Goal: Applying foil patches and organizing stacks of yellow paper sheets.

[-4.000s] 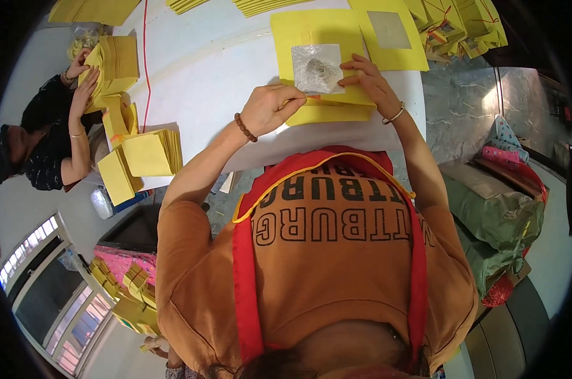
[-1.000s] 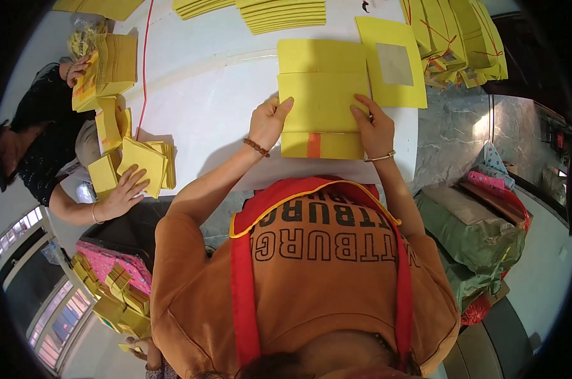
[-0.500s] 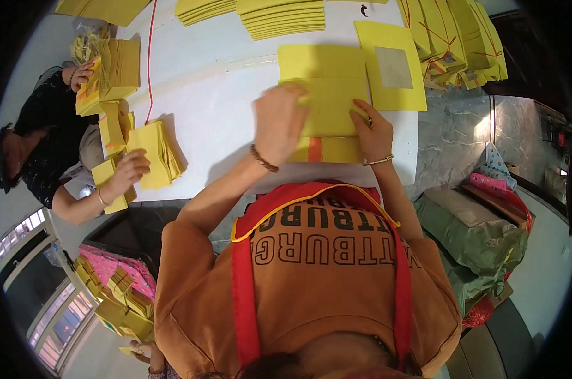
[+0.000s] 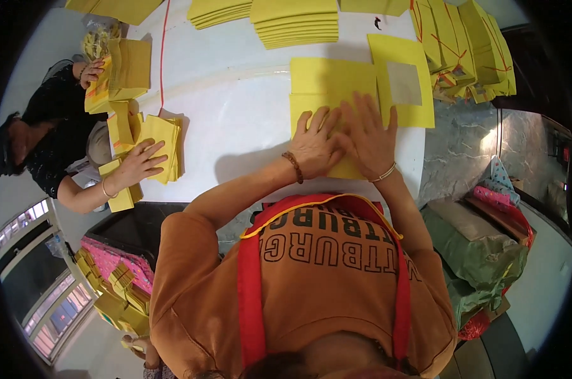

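A yellow paper sheet (image 4: 332, 74) with a crosswise fold lies on the white table in front of me. Both of my hands rest on its near half, side by side. My left hand (image 4: 315, 140) is open, its fingers apart and pointing away from me. Beside it, my right hand (image 4: 369, 138) lies open with fingers stretched out, slightly blurred. The two hands touch or overlap near the thumbs and cover much of the paper's near part. To the right of the sheet is another yellow sheet (image 4: 382, 69) bearing a grey rectangle.
Stacks of yellow paper (image 4: 295, 25) sit along the far side of the white table (image 4: 229, 95). String-tied yellow bundles (image 4: 453, 47) stand at the far right. On the left, a co-worker's hand (image 4: 136, 165) rests on yellow folded papers (image 4: 166, 139). A green bag (image 4: 478, 243) is at the right.
My left hand has moved down and right from above the sheet and opened onto it. My right hand has shifted from the sheet's right edge inward and flattened.
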A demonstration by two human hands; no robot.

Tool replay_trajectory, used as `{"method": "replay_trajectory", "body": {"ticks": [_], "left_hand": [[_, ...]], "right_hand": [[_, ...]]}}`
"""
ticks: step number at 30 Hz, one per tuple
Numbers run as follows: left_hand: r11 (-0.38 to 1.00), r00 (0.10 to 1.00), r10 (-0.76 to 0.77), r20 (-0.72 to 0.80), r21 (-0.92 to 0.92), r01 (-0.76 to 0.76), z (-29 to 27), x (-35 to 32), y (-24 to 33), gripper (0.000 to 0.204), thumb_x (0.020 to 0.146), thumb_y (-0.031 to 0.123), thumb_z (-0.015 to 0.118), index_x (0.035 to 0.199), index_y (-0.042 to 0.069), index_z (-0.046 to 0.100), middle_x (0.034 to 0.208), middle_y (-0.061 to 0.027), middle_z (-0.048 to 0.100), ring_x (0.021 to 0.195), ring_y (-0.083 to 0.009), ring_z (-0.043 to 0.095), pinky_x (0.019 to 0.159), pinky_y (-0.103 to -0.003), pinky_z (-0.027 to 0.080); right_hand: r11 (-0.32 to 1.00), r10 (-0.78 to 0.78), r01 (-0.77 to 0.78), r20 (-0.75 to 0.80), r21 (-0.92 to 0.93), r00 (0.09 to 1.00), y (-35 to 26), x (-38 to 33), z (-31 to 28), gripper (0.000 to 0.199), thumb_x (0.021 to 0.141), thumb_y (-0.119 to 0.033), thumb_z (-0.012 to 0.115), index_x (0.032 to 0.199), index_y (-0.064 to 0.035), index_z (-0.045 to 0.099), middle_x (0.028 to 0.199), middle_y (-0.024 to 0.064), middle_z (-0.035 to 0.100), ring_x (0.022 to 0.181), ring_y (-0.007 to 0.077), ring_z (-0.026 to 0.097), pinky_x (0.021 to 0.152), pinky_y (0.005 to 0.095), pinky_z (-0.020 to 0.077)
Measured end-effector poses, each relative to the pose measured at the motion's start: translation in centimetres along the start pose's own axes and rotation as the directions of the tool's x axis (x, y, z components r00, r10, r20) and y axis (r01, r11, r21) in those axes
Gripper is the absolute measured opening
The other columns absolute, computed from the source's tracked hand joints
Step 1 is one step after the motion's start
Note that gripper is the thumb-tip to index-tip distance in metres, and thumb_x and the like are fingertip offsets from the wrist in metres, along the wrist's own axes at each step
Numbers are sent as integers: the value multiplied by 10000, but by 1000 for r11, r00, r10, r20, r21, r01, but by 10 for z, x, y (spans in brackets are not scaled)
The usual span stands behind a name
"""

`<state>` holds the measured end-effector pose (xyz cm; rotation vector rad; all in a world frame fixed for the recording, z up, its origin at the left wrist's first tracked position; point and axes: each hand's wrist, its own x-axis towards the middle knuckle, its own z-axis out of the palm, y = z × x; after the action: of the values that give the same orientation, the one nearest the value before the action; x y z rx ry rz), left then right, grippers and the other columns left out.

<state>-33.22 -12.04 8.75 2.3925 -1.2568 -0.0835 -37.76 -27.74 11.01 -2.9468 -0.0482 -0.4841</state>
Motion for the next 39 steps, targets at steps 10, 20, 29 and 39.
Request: {"method": "replay_trajectory", "body": {"ticks": [10,20,29,39], "left_hand": [[960,994,16,-107,-275,-45,-7,-4,-10,522,730,308,645,1124,0,494,1265,-199,387,1194,-357,325,955,-476,268],[919,940,314,-134,293,-265,-14,-5,1,519,701,281,615,1148,40,510,930,-178,572,879,-308,531,680,-375,420],[925,951,304,58,-255,-281,-55,22,-47,400,815,205,500,1198,94,530,840,-118,612,780,-264,581,680,-380,467],[911,791,116,-600,382,156,-163,86,-280,439,724,7,522,1123,179,584,1032,-45,620,957,-216,561,779,-344,422]], "right_hand": [[989,26,-67,286,134,958,6,-14,30,539,899,-377,390,1364,-115,312,1442,67,242,1343,234,187,982,625,150],[958,-94,32,206,286,974,25,-12,39,587,840,-194,490,1379,-96,280,1441,96,244,1341,242,200,1006,464,273],[81,350,-401,351,912,869,47,11,-10,453,890,-66,456,1333,-49,360,1309,112,445,1216,190,408,996,305,321],[218,438,-438,314,872,842,42,-1,9,227,887,-74,505,1083,27,562,1023,89,610,971,152,546,867,261,406]]}}
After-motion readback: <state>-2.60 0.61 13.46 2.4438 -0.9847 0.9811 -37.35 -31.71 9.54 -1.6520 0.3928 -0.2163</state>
